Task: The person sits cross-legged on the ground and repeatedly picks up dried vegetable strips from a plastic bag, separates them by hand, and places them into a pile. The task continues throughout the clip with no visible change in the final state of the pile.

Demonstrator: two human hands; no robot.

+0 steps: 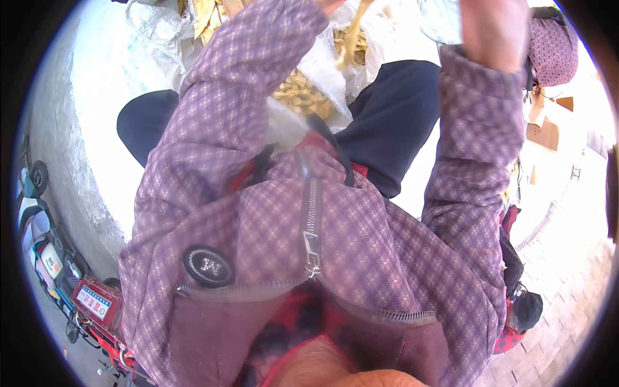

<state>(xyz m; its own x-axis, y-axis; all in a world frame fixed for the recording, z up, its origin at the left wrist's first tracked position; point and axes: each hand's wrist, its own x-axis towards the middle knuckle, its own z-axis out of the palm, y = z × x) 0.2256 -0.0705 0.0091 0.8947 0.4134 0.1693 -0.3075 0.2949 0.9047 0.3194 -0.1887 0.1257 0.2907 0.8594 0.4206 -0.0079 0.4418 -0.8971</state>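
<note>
My left hand barely shows at the top edge; its fingers lie outside the picture. My right hand is raised at the upper right, blurred, and its fingers are cut off by the top edge. A yellowish strip hangs down from the top edge, nearer my left hand; whether a hand holds it is hidden. Below it, between my knees, a white plastic bag holds many small yellow pieces. Another lot of yellow pieces lies in clear plastic just behind.
More clear plastic and flat yellow pieces lie at the far left. Cardboard pieces and a purple patterned item are at the right. A red vehicle stands at lower left. Brick paving runs along the right.
</note>
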